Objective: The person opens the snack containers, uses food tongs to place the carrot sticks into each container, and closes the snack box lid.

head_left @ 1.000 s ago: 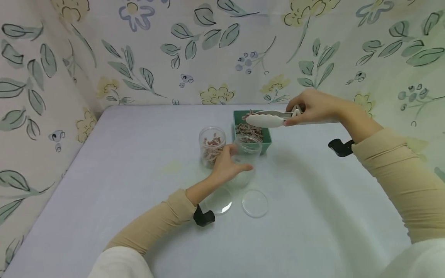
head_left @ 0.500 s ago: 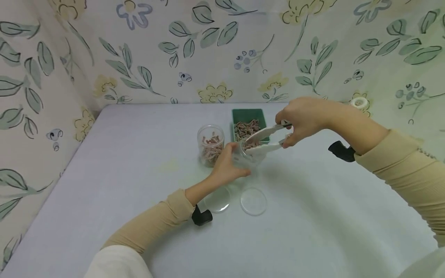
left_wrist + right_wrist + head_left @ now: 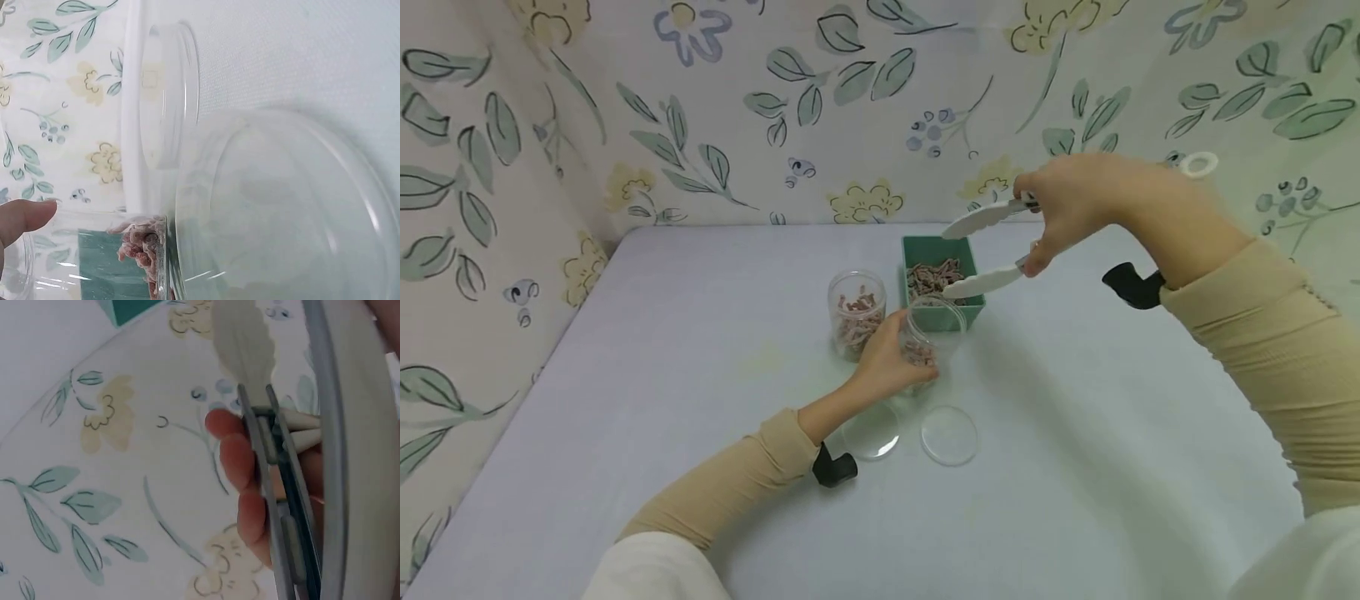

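My left hand holds a clear jar, its thumb at the near side. Reddish-brown short strips lie at that jar's bottom. My right hand grips white-tipped tongs; their two tips stand apart, with nothing between them, over the green box. More brown strips lie in this box, behind the jar. In the right wrist view, curled fingers wrap the tong arms. A second clear jar, partly filled with the same strips, stands left of the held one.
Two round clear lids lie on the white table, the left lid partly behind my left wrist and the right lid beside it. A floral curtain hangs along the table's back and left edges.
The tongs carried strips from the green box to the held jar and let them go inside. They have since opened wider and risen back over the box. The left hand stays around the jar.
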The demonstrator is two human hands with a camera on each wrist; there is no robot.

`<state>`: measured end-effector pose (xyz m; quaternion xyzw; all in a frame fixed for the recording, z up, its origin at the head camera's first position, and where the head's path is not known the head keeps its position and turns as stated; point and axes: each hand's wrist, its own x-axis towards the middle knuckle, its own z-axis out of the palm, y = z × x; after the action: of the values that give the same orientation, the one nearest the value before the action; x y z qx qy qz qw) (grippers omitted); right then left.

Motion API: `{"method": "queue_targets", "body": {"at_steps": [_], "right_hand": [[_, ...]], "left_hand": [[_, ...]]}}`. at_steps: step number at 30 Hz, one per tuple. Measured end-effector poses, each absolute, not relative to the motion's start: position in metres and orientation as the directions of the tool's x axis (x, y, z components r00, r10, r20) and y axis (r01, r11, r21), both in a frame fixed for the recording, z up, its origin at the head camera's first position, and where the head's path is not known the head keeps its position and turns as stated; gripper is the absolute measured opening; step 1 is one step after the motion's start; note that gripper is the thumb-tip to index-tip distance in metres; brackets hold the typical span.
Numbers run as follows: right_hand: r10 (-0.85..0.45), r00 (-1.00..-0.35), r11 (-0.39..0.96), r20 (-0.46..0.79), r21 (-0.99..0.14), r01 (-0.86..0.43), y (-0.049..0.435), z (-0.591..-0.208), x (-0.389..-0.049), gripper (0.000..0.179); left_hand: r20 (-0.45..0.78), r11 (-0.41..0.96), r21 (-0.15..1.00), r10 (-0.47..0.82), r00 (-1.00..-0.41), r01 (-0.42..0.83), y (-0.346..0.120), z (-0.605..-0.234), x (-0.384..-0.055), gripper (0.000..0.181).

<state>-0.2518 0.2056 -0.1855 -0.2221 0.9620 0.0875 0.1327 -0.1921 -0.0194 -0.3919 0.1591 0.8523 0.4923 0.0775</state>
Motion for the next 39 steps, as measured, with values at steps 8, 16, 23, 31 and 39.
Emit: {"method": "queue_targets", "body": {"at_steps": [8, 16, 23, 31, 39], "right_hand": [[-0.263, -0.897, 0.912, -0.356, 0.21, -0.351, 0.175, -0.228, -0.288, 0.074], [-0.201, -0.873, 0.91, -0.445, 0.245, -0.335, 0.152, -0.261, -0.301, 0.07], [-0.153, -0.89, 0.906, -0.429, 0.299, -0.3, 0.144, -0.267, -0.308, 0.078], [-0.107, -0.854, 0.887, -0.509, 0.339, -0.313, 0.14, -0.265, -0.321, 0.082], [-0.095, -0.826, 0.914, -0.555, 0.281, -0.294, 0.136, -0.262, -0.329, 0.06]], "left_hand": [[0.034, 0.445, 0.876, 0.332, -0.943, 0.188, -0.02, -0.392, -0.19, 0.087], [0.031, 0.422, 0.889, 0.331, -0.943, 0.177, -0.019, -0.392, -0.189, 0.089], [0.042, 0.427, 0.884, 0.336, -0.941, 0.192, -0.02, -0.393, -0.191, 0.087], [0.017, 0.424, 0.889, 0.349, -0.937, 0.174, -0.023, -0.395, -0.191, 0.088], [0.015, 0.422, 0.89, 0.345, -0.938, 0.17, -0.024, -0.395, -0.193, 0.087]]}}
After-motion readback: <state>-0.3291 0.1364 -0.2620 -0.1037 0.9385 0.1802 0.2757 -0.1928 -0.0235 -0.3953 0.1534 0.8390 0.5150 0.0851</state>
